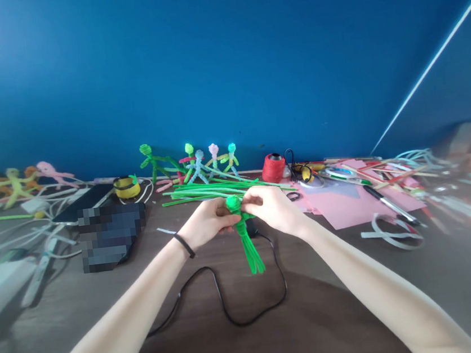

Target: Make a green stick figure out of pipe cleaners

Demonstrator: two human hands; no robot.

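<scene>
Nearest the camera, a black cable point(234, 312) is seen looping across the brown tabletop point(340, 312), between the two bare forearms. A dark band point(184, 245) is worn on the left wrist.

Just beyond, a green pipe-cleaner figure point(248, 243) is held above the tabletop by both hands. The left hand point(207, 223) is closed on it from the left and the right hand point(271, 209) from the right. Each grip is narrow, pinched about the top of the body just under the round head. The head shows between the fingertips, while the twisted body and splayed ends hang free below the grip, tilted slightly rightward.

Behind the hands, a bundle of loose green pipe cleaners point(215, 189) lies flat. A pink sheet point(336, 207) is spread to the right, strewn with strips and small tools too blurred to name.

Farther back, a red spool point(273, 167) stands near the wall and a yellow roll point(127, 187) sits to the left. A row of small coloured figures point(200, 163) is lined up along the blue wall point(222, 59) — more lie at the far left edge.
</scene>
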